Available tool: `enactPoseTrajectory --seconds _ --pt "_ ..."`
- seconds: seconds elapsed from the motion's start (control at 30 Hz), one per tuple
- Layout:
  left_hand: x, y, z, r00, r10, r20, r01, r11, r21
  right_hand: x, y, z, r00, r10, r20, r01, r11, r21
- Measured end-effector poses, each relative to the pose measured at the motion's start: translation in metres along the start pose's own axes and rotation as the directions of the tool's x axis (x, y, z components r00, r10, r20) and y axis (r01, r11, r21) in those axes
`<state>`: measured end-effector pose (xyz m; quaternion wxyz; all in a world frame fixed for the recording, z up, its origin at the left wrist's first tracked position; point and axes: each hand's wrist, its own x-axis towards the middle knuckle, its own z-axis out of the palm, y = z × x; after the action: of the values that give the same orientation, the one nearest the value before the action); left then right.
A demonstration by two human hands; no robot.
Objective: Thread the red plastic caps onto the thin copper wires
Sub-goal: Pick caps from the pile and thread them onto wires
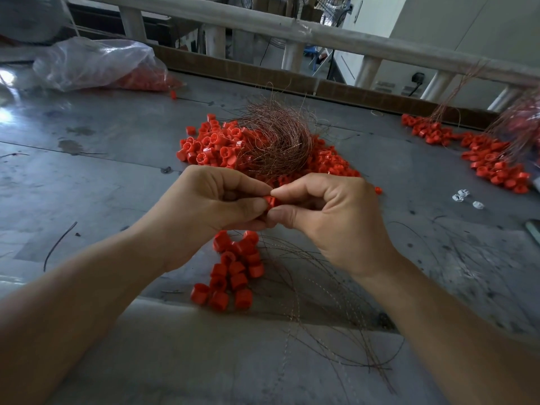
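Note:
My left hand point(210, 206) and my right hand point(330, 217) meet over the middle of the grey table, and both pinch one red cap point(271, 201) between thumb and fingertips. Any wire in that cap is too thin to make out. Below my hands hangs a cluster of red caps point(236, 268) threaded on thin copper wires point(315, 305) that fan out toward the near right. Behind my hands lies a big heap of loose red caps point(216, 144) with a tangled bundle of copper wire point(277, 138) resting on it.
A clear plastic bag of red caps point(96, 64) lies at the back left. More strung caps point(485, 159) trail at the far right under a wooden railing point(321, 36). Small white pieces point(464, 198) lie right of my hands. The table point(87, 171) is scuffed grey metal.

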<state>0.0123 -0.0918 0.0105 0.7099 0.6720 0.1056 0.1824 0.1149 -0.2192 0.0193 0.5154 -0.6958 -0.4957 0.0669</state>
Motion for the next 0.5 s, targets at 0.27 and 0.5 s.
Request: enactPoseTrajectory --seconds 0.27,0.5 --pt "-0.0019 -0.0003 0.002 0.998 0.052 -0.022 -0.051 0.998 0.041 -0.0005 0.0005 -0.0003 0.997 -0.071 -0.034 0.069 0.995 -0.067" --pt "-0.0056 -0.0007 0.0017 0.993 0.115 0.009 -0.115 0.984 0.139 -0.0043 0.0018 0.0024 0.952 -0.3 -0.056 0.277 0.928 -0.25"
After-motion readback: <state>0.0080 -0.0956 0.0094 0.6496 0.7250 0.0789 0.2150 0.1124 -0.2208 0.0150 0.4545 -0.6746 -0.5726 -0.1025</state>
